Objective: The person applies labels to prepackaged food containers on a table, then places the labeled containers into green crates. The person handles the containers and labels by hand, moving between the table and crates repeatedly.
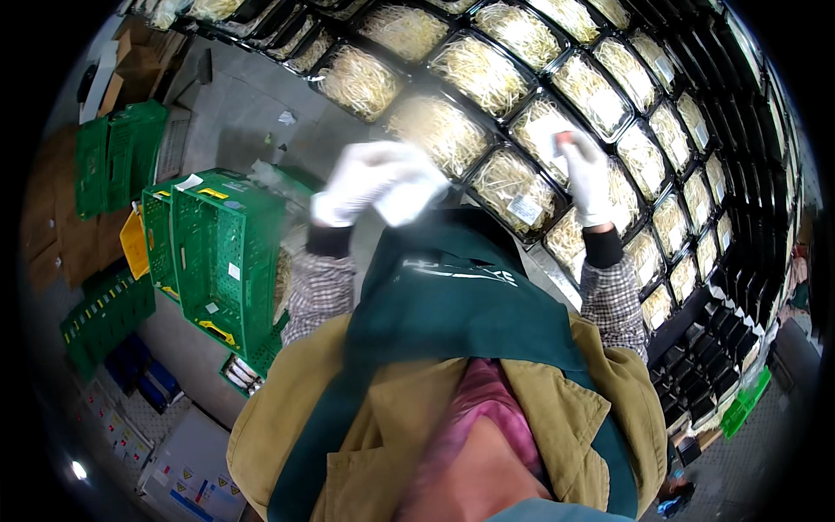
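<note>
My left hand (368, 176), in a white glove, is closed on a sheet of white labels (414, 194), which looks blurred. My right hand (586, 176), also gloved, is raised over the trays, its thumb and finger together with a bare reddish fingertip showing; whether it holds a label is unclear. Beneath and around it are black plastic trays of bean sprouts (486, 75) in close rows. The tray nearest my body (512, 186) bears a white label, as do several trays to the right.
Green plastic crates (218, 261) stand at the left, with a yellow crate part (134, 241) behind. More green crates (117, 156) are at the upper left. Stacks of black trays (737, 98) line the right side. Cardboard (134, 62) lies at the far upper left.
</note>
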Tool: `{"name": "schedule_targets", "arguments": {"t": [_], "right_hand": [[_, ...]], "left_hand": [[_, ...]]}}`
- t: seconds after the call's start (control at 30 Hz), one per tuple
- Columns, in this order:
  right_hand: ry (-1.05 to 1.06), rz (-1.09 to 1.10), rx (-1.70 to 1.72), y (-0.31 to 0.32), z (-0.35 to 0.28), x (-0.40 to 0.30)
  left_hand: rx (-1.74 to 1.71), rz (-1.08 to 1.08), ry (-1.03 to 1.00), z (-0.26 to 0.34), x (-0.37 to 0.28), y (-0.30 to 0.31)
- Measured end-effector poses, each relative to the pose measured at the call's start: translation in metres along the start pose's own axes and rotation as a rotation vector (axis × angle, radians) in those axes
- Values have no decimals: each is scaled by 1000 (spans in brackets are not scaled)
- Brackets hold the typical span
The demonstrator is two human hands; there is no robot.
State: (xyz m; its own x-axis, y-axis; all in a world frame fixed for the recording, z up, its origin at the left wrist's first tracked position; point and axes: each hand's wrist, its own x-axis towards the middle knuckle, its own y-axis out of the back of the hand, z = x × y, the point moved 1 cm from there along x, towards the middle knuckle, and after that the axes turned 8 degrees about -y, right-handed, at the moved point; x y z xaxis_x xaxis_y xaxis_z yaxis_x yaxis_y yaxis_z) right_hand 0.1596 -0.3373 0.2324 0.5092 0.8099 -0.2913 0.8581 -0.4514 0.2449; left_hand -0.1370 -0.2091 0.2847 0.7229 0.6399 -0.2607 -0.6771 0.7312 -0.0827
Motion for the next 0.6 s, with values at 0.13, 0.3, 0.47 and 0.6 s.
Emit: {"name": "schedule_targets", "arguments": {"t": [0.13,0.3,0.47,0.6], "right_hand": [[3,-5,-452,-101,17,-21],[434,279,-879,-174,36,-5],[321,415,-963,-193,37,-7],[378,441,-759,-187,45,-25]], "left_hand": [[-116,392,-189,3,-47,98],[-178,396,-272,17,-58,130],[-61,97,-136,-2,-42,139],[189,0,-211,-25,-18,103]]}}
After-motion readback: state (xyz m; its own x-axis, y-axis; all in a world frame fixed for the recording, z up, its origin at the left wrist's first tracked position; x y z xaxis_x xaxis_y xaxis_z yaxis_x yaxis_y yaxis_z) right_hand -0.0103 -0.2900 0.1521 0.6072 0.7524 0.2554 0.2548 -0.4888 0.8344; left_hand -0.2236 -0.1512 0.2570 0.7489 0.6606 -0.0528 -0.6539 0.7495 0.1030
